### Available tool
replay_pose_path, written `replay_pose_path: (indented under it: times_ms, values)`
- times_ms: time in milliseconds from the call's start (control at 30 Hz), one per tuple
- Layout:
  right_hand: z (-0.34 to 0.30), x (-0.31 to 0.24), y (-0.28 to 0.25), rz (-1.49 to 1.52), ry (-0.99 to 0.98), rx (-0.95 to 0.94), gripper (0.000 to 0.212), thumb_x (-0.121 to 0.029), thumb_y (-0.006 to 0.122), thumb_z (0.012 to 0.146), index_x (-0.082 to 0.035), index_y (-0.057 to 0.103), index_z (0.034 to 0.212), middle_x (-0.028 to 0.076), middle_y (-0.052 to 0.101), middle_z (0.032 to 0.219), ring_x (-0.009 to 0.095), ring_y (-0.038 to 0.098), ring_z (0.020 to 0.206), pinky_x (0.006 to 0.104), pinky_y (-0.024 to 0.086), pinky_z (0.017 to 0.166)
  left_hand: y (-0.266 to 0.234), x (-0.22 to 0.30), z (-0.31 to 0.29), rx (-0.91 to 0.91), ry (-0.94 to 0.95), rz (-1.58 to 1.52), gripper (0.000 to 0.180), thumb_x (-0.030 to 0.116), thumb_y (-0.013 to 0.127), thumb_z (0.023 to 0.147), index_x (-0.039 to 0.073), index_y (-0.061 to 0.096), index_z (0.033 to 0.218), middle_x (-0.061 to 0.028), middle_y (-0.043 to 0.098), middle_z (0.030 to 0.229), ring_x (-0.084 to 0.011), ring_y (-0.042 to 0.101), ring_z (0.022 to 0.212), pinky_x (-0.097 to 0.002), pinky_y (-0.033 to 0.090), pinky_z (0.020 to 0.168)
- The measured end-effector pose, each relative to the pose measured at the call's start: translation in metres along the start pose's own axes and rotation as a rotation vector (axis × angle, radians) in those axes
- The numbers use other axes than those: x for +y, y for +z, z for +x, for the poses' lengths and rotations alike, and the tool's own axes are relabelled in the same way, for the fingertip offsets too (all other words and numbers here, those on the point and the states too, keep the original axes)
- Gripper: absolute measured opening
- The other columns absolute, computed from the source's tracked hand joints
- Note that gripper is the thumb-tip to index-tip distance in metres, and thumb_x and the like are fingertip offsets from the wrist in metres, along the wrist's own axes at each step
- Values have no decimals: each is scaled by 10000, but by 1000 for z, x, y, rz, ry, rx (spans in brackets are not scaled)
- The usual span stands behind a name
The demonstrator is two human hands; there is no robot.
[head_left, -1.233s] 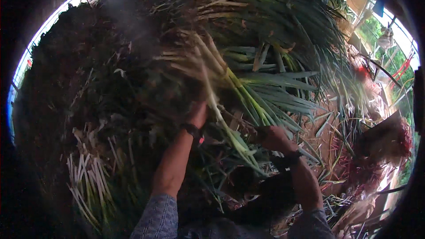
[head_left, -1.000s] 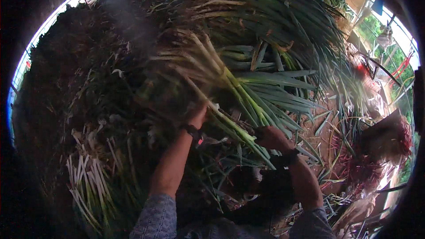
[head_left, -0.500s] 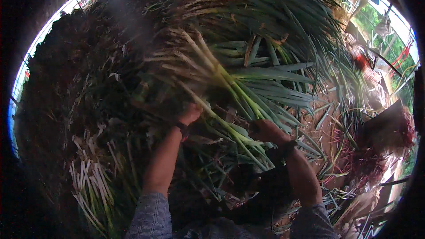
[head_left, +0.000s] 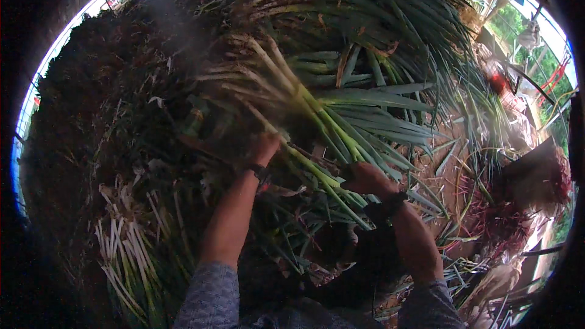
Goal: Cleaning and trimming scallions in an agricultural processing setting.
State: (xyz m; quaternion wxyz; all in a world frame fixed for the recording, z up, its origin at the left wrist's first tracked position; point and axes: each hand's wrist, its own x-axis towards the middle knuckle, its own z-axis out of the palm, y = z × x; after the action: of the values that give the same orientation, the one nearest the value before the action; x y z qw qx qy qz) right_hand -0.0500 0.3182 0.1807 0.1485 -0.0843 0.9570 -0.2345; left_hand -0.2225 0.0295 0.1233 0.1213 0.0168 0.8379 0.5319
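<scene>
A long green onion slants across the middle, its pale root end up and to the left, its green leaves down and to the right. My left hand is closed round its pale stem. My right hand is closed at the leafy part of the same onion; its fingertips are in shadow. Just beyond my hands lie several more green onions, their pale ends to the upper left. Dark bands, apparently watches, circle both my wrists.
A large heap of green onions fills the far side. Dark, leafy debris covers the left. Pale-stemmed onions lie in a bunch at lower left. On the right are reddish strands and loose leaves on brown ground.
My left hand has moved slightly up and right along the stem of the green onion. My right hand has stayed almost in place.
</scene>
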Motion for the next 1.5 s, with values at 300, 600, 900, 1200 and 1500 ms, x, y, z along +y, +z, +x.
replay_pose_path:
  times_ms: [300,600,900,1200,1500]
  values:
    - [-1,-20,-13,4,25,161,304,-297,646,787,-52,648,967,187,660,832,386,636,810,469,493,694,28,-3,-9,106,137,-250,422,378,601,819,-5,640,991,-124,650,874,-220,621,820,-369,464,707]
    - [-6,-55,-22,41,-161,352,240,-177,573,802,-97,638,1019,194,654,749,411,638,699,493,514,620,-3,53,-66,-40,71,-838,414,420,522,926,93,557,1177,-65,631,993,-202,637,893,-373,520,801]
    - [-11,-67,-23,112,-195,395,269,-260,629,820,-111,644,1044,166,658,754,394,638,696,473,504,588,-14,75,-87,-100,32,-1038,485,540,473,943,92,543,1116,-57,617,945,-187,647,831,-375,539,741]
    - [3,-81,-26,148,-126,475,249,-240,673,761,-38,617,894,202,632,767,398,622,729,446,492,630,1,87,-105,-153,19,-1163,501,526,442,966,100,526,1216,-28,586,1050,-183,563,1016,-354,448,890]
    - [7,-98,-30,187,-151,472,297,-230,654,785,-60,645,1029,199,649,815,405,625,768,454,502,665,2,50,-89,-138,102,-1087,584,532,424,970,61,460,1314,-76,535,1215,-196,526,1117,-349,429,968]
